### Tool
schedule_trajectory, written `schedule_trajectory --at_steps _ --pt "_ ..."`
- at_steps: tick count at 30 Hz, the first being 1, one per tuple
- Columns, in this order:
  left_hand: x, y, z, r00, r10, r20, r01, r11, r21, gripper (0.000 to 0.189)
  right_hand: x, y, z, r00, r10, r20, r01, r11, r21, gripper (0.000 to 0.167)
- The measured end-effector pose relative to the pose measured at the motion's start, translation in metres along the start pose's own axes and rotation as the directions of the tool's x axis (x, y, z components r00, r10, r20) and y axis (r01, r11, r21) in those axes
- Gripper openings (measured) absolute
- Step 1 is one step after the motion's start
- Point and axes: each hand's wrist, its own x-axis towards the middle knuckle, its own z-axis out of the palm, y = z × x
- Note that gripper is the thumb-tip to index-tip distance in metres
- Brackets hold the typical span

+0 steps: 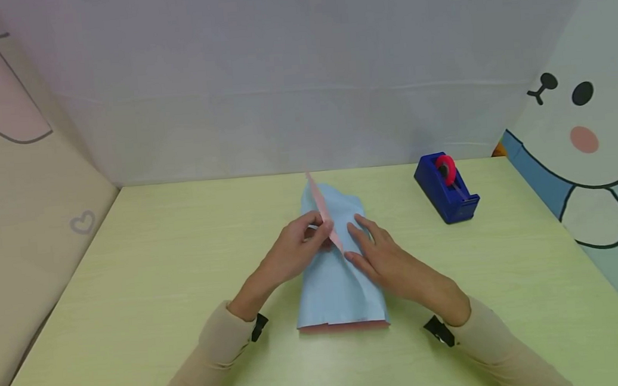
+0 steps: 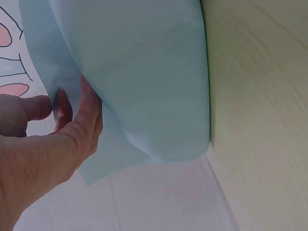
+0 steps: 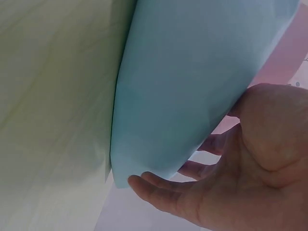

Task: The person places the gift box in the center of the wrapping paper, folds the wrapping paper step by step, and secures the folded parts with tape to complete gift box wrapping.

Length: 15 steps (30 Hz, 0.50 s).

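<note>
A sheet of paper (image 1: 340, 292), light blue on one face and pink on the other, lies folded over on the table in a loose, long shape. Its pink-faced flap (image 1: 318, 198) stands up along the middle. My left hand (image 1: 295, 248) pinches this flap between thumb and fingers; in the left wrist view the fingers reach in behind the blue side. On the right half of the paper rests my right hand (image 1: 389, 262), fingers spread and slightly bent. The right wrist view shows its fingertips (image 3: 137, 180) at the paper's far end.
A blue tape dispenser (image 1: 445, 192) with a red-cored roll stands at the back right of the pale wooden table (image 1: 183, 243). Behind the table is a plain light backdrop (image 1: 302, 98); printed cartoon panels flank both sides. A dark strap piece (image 1: 439, 330) shows at the right wrist.
</note>
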Motion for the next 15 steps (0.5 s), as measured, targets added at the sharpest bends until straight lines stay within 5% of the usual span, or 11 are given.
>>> schedule_trajectory --at_steps 5,9,12,15 --pt "-0.0007 -0.0028 -0.0008 0.999 -0.003 0.041 0.003 1.0 0.011 0.034 -0.0022 0.0006 -0.0015 0.996 -0.078 -0.032 0.076 0.996 -0.043 0.044" --pt "-0.0021 -0.0061 -0.0007 0.998 0.051 0.039 -0.054 0.995 0.078 0.019 -0.0018 0.0019 -0.0018 0.995 -0.094 -0.033 0.092 0.995 -0.042 0.042" --pt "-0.0037 -0.0076 0.0016 0.994 0.098 -0.044 -0.082 0.959 0.272 0.023 -0.0014 0.0024 -0.0016 0.995 -0.092 -0.03 0.091 0.995 -0.038 0.041" --pt "-0.0072 -0.0056 0.0041 0.985 0.073 -0.155 0.004 0.895 0.445 0.047 -0.0015 0.0024 -0.0008 0.994 -0.099 -0.036 0.097 0.994 -0.054 0.042"
